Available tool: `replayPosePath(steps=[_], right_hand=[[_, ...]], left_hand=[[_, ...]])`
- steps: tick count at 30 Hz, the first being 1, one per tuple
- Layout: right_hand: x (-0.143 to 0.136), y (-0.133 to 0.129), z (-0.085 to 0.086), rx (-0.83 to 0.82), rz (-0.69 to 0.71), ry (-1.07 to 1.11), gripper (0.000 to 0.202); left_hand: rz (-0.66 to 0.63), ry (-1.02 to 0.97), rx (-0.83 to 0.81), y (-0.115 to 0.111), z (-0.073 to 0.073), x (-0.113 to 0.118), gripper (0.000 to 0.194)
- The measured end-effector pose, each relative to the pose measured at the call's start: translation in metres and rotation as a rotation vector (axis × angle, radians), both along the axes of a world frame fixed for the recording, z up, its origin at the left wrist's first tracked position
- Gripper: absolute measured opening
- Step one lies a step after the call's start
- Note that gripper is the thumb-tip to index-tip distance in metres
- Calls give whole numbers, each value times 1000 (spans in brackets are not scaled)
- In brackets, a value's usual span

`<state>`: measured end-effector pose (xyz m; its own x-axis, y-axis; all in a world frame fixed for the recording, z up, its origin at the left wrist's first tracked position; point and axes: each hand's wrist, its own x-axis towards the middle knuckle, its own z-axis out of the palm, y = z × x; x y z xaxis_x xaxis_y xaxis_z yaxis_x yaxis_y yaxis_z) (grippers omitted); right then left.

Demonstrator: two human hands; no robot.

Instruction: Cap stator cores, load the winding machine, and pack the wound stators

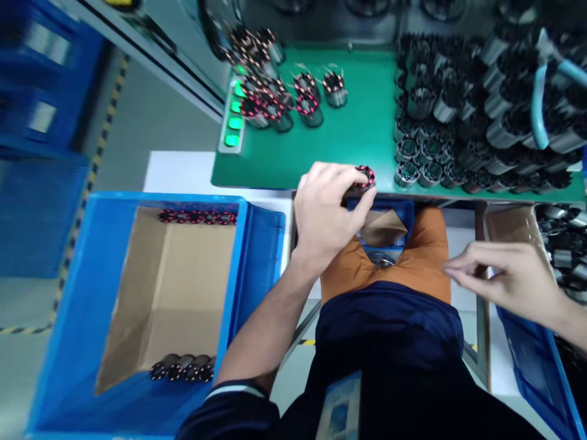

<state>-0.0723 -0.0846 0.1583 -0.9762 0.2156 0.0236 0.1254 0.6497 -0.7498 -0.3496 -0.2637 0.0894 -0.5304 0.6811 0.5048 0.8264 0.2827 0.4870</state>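
My left hand (325, 205) is closed around a motor stator (365, 176) with pinkish-red windings, at the front edge of the green work mat (358, 143). The fingers hide most of its body. My right hand (504, 275) is over the right side of my lap, thumb and fingertips brought together in a pinch; I cannot make out anything between them. Several wound stators (309, 110) stand on the mat beyond my left hand, some with loose wire ends. Rows of unwound stators (419, 162) with black end pieces fill the mat's right part.
At the left, a blue crate (243, 256) lined with cardboard holds two rows of stators. Light-blue-handled pliers (539, 107) rest on the right stack. A strip with green lights (232, 140) edges the mat. Below, a small blue bin (406, 214) contains cardboard. More stators (568, 244) fill the right-hand box.
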Motion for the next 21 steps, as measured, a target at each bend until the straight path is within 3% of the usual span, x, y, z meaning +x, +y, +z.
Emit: replayPosePath(steps=[3, 7, 10, 12, 14, 15, 17, 19, 21], right_hand=[[0, -17, -19, -67, 153, -48, 13], [14, -27, -31, -136, 190, -140, 19], [23, -30, -31, -183, 116, -157, 20], [22, -33, -30, -222, 84, -132, 18], [17, -36, -27, -246, 80, -119, 18], [13, -38, -26, -248, 78, -109, 18], [7, -41, -22, -245, 51, -55, 16], [0, -43, -15, -256, -75, 49, 9], [-9, -44, -7, -347, -271, 131, 8]], left_hand=[[53, 11, -62, 30, -3, -21, 17], [184, 64, -20, 35, -3, -60, 52], [287, 145, 111, 30, -23, -114, 50], [247, 180, 196, 31, -42, -150, 45], [194, 210, 215, 34, -51, -168, 41], [172, 225, 214, 34, -49, -167, 38], [103, 232, 226, 29, -32, -141, 31], [-38, 151, 252, 16, -4, -89, 21], [-233, -22, 286, -2, 25, -29, 24]])
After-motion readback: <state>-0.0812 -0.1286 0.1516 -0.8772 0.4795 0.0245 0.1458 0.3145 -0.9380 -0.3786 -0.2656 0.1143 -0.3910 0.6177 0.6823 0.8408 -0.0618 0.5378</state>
